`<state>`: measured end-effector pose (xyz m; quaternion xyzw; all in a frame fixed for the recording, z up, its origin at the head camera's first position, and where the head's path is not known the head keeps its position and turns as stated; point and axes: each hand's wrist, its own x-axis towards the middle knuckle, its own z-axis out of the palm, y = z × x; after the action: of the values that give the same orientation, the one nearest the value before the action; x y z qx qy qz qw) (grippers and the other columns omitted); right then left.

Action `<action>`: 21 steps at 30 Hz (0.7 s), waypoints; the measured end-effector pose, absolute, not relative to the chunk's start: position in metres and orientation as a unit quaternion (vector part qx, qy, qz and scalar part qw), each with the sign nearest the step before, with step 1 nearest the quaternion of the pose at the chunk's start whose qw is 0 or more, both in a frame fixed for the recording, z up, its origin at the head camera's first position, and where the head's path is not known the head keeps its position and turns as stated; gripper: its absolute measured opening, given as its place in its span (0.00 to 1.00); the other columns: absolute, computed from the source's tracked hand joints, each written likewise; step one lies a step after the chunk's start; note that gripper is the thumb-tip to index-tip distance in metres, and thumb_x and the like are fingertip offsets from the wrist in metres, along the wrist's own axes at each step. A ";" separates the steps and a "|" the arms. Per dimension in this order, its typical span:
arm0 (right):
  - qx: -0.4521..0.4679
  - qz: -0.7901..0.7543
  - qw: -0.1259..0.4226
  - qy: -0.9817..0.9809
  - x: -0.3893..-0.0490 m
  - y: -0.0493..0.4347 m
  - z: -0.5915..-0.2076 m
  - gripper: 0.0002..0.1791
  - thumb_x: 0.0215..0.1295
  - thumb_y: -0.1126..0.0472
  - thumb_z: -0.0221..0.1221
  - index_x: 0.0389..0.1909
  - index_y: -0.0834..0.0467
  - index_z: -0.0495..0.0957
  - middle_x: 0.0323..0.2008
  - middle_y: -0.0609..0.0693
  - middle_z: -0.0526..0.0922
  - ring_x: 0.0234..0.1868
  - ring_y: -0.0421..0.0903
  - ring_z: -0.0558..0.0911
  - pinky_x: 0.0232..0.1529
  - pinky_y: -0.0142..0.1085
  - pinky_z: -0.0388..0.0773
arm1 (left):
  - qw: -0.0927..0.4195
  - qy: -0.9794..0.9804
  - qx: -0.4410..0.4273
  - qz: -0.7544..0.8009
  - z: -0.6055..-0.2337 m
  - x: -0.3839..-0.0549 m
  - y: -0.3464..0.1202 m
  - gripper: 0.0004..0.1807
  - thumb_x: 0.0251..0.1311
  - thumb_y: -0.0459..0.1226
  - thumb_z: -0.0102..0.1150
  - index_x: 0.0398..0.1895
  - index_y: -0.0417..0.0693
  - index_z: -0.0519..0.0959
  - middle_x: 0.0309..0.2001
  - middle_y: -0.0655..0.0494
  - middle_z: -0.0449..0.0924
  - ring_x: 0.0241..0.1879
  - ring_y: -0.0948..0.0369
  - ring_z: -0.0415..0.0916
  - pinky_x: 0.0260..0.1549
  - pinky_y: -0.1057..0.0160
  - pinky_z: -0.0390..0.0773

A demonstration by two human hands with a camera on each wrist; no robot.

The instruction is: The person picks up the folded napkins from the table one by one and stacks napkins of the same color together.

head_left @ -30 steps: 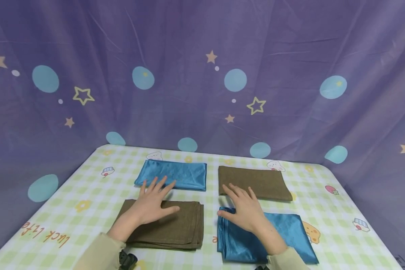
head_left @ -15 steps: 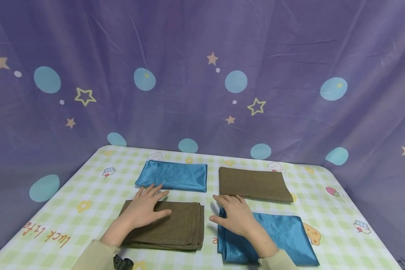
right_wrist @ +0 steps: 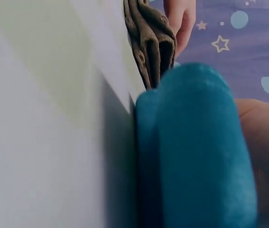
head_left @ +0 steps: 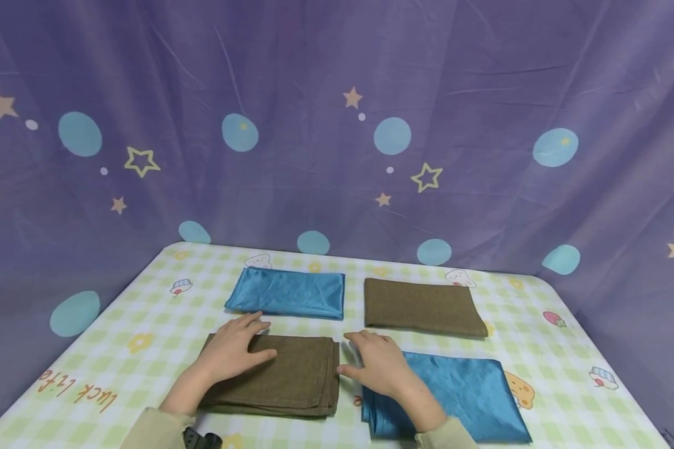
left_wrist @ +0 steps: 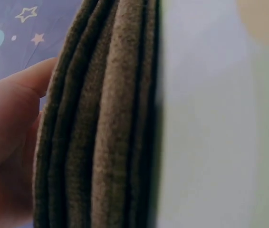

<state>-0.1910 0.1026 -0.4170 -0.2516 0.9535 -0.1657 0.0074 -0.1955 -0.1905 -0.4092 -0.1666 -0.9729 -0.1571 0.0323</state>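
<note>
In the head view four is avoided: several folded cloths lie on the table in two rows. My left hand (head_left: 230,350) is over the left part of the near brown cloth (head_left: 300,380), fingers spread and relaxed. Its stacked layers show edge-on in the left wrist view, with part of the hand (left_wrist: 6,123) behind them. Over the left end of the near shiny blue cloth (head_left: 463,399) is my right hand (head_left: 379,365), fingers loosely extended, its tips reaching past the cloth's edge towards the brown one. The right wrist view shows the blue fold (right_wrist: 201,156) close up, hiding much of that hand.
Behind them lie another blue cloth (head_left: 292,293) on the left and another brown cloth (head_left: 421,307) on the right. A green-checked tablecloth (head_left: 118,312) covers the table. A purple curtain (head_left: 314,181) with stars and ovals hangs at the far edge.
Both hands have drawn back towards the body and moved a little left, lower over the near cloths. The cloths lie where they were.
</note>
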 end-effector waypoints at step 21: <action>-0.249 -0.185 0.019 0.951 -0.189 0.086 -0.419 0.34 0.55 0.39 0.58 0.60 0.53 0.69 0.52 0.47 0.77 0.48 0.45 0.77 0.48 0.49 0.71 | 0.012 -0.974 -0.133 -0.181 -0.412 -0.195 -0.206 0.26 0.51 0.47 0.62 0.50 0.40 0.75 0.53 0.39 0.72 0.55 0.41 0.66 0.52 0.38 0.60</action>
<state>-0.1891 0.0862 -0.4185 -0.2486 0.9506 -0.1850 0.0193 -0.1949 -0.2057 -0.4123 -0.1330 -0.9743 -0.1815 0.0117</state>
